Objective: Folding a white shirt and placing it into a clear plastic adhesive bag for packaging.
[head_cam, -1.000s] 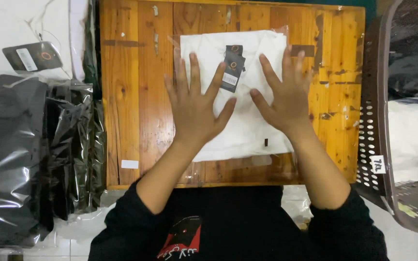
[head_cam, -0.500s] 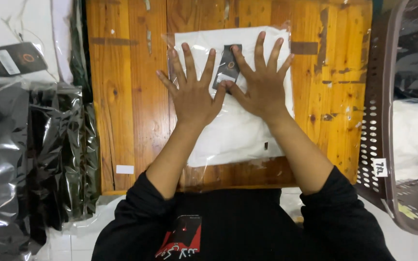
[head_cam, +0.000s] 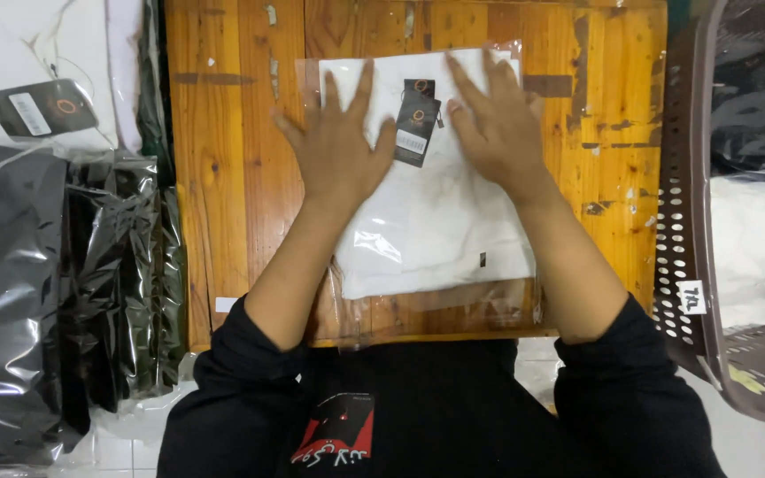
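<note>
Both hands, left [head_cam: 340,150] and right [head_cam: 496,124], lie flat with fingers spread, clamping nothing, on a glossy clear bag [head_cam: 436,221] of folded white cloth, 2 black tags [head_cam: 416,124] between them, on the scuffed wooden bench [head_cam: 223,177].

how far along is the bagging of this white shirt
Done: the folded white garment with its dark hang tag already sits inside the clear plastic bag. In hand: the left hand and right hand lie flat on it. Left: the bag's near end extends empty past the garment; whether it is sealed cannot be told.
</note>
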